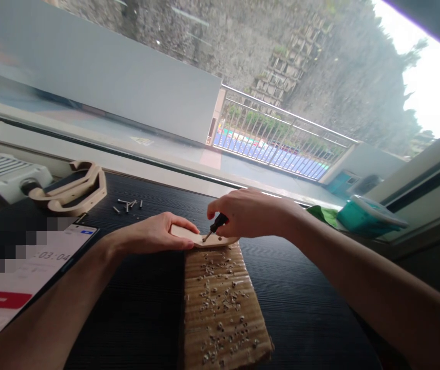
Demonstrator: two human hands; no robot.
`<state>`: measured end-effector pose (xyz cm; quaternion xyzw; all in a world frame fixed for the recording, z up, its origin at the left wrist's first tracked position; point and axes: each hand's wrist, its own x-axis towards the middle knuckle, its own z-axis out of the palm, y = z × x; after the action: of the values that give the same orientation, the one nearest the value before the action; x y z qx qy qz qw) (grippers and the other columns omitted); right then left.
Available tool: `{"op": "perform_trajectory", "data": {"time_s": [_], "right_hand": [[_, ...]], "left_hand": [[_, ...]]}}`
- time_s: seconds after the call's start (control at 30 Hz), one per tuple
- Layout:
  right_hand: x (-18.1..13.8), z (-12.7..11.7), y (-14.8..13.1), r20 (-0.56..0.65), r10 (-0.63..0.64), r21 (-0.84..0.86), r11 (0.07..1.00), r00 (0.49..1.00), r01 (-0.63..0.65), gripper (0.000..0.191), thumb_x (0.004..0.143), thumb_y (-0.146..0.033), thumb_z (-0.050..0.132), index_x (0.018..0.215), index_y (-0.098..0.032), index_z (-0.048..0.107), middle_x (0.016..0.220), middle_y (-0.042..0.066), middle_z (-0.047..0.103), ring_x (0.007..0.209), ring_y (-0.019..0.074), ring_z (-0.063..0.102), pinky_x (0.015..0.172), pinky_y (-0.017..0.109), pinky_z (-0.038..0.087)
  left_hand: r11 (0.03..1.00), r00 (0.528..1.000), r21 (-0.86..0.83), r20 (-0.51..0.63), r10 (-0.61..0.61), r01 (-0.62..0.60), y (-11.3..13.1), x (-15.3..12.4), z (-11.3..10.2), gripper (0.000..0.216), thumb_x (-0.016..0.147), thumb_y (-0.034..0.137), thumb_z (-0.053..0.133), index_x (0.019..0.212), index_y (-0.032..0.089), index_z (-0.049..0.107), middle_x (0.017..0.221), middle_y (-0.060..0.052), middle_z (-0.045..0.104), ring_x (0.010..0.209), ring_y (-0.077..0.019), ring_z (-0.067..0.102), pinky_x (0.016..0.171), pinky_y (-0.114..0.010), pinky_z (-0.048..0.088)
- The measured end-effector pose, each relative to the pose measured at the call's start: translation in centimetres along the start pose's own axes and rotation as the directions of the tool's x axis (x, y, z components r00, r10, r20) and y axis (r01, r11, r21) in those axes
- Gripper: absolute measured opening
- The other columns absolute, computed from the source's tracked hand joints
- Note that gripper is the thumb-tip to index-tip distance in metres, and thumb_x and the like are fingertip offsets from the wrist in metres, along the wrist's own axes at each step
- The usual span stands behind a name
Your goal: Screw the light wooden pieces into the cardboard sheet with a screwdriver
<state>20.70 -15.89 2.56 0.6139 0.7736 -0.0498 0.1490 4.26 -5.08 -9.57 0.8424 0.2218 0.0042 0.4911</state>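
Perhaps a slanted push could skid the screwdriver [218, 223], pinched in the right hand [252, 213], leftward into the left hand [160, 232], fingers pinching the pale piece [183, 234].

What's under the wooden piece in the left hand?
Under the wooden piece: the far end of the pitted cardboard block, whose near part shows. The cardboard directly beneath the piece is covered, so any pits there can't be seen.
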Motion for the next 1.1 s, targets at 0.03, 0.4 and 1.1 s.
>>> {"op": "perform_trajectory", "data": {"time_s": [0.03,0.4,1.1], "right_hand": [[-0.1,-0.1,-0.1,-0.008,-0.012,-0.022,1.000,1.000,0.012,0.029,0.076,-0.025,0.057,0.101,-0.024,0.069,0.085,0.002,0.070,0.075,0.0155,0.058,0.058,0.025,0.031],[0.7,-0.6,-1.2,0.075,-0.105,-0.082,0.990,0.992,0.111,0.023,0.081,-0.011,0.048,0.089,-0.013,0.069,0.082,0.008,0.071,0.071,0.0149,0.060,0.056,0.026,0.031],[0.5,-2.0,-0.1,0.113,-0.194,-0.064,0.977,0.974,0.202,0.023,0.078,-0.014,0.052,0.093,-0.017,0.069,0.091,0.009,0.072,0.085,0.0194,0.065,0.060,0.026,0.040]], "left_hand": [[1.000,1.000,0.003,0.002,0.000,0.000,0.0,0.0,0.0,0.055,0.070,0.053,0.062,0.115,0.022,0.064,0.102,0.000,0.071,0.101,-0.0248,0.061,0.081,-0.025,0.045],[0.999,1.000,-0.051,0.003,0.016,-0.016,0.2,-0.1,-0.2,0.059,0.070,0.055,0.063,0.116,0.017,0.064,0.107,-0.004,0.071,0.102,-0.0256,0.062,0.085,-0.028,0.046],[0.898,0.915,0.428,-0.396,0.084,0.103,4.2,-2.2,1.4,0.046,0.078,0.045,0.060,0.116,0.019,0.062,0.123,-0.013,0.061,0.119,-0.0315,0.049,0.108,-0.048,0.027]]}}
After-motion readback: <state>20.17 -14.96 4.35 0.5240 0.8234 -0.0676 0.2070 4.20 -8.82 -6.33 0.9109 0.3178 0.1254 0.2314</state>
